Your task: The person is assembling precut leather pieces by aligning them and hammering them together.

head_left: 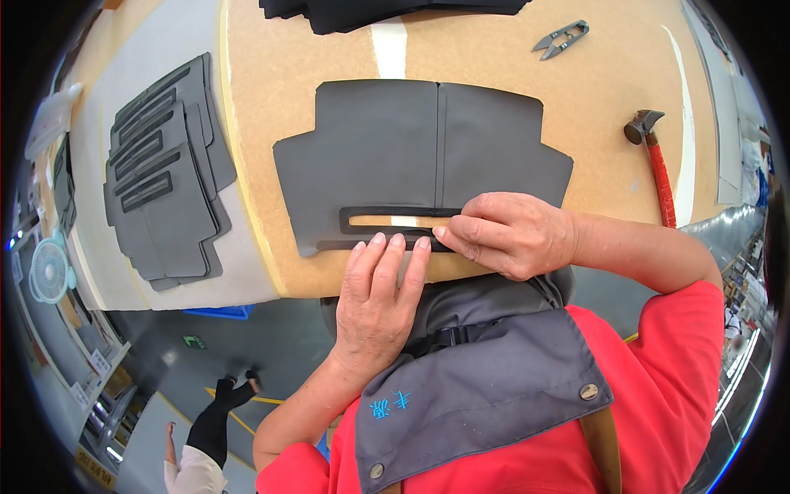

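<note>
Nearest the camera, a grey apron bib [485,395] with two metal snaps, worn over a red short-sleeved shirt [666,370]; beyond it, a dark grey stepped-corner panel [370,148] lies flat on the tan tabletop [609,181], close to its near edge; a seam [439,140] runs down the panel's middle to a long slot bordered by a black strip [387,212]. The left hand [380,300] rests with its fingers [384,267] extended and slightly apart, the tips on the slot's near border; the right hand [514,237] has thumb and fingers drawn narrowly together at the slot's right part, touching the strip, though whether they pinch it cannot be told. At left, a stack of similar grey panels [164,222] with black-bordered slots; at far right, a red-handled hammer [661,177]; above it, grey thread snips [562,39]; at the top edge, black sheets [395,12]; at lower left, beyond the tabletop, another person [202,461] and a pale blue fan [51,270].
</note>
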Demonstrator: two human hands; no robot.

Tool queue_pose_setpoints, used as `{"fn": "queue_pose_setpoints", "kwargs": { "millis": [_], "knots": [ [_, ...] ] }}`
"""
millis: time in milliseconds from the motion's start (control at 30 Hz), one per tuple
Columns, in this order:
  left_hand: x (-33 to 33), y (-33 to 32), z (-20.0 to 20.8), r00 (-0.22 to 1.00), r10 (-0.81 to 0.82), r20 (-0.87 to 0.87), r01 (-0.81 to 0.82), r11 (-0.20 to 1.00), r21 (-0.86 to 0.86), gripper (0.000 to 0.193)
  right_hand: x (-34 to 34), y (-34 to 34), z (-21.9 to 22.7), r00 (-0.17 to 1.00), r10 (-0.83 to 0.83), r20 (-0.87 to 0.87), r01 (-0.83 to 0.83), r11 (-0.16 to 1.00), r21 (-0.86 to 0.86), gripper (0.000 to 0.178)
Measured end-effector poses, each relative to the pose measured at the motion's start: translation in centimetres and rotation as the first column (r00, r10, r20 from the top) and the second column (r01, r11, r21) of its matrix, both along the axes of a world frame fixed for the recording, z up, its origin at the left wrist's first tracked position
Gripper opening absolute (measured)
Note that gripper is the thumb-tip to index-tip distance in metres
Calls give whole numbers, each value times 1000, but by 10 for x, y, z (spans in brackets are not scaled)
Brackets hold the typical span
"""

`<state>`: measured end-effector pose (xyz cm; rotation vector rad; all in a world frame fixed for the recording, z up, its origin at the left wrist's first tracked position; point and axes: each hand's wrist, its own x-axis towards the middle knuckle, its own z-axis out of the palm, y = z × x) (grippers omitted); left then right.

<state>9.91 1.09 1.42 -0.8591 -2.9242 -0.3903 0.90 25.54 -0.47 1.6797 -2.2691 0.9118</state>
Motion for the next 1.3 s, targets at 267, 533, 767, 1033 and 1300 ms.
{"fn": "queue_pose_setpoints", "kwargs": {
  "millis": [267,533,767,1033,1300],
  "knots": [
    [-3,8,5,997,57,54,-59,997,44,55,-3,0,1,996,47,-82,-44,999,31,29],
    [0,10,2,996,78,54,-78,997,-1,54,0,1,-3,995,1,-98,-3,1000,-15,35],
    [2,10,0,998,61,6,-61,997,-49,51,4,4,-2,999,-28,20,28,1000,-14,38],
    [1,10,1,996,74,46,-73,997,-25,52,6,5,-2,999,-28,-25,28,1000,2,40],
    [2,10,2,998,57,34,-55,997,-44,55,6,4,0,999,-35,40,35,999,-4,38]
  ]
}}
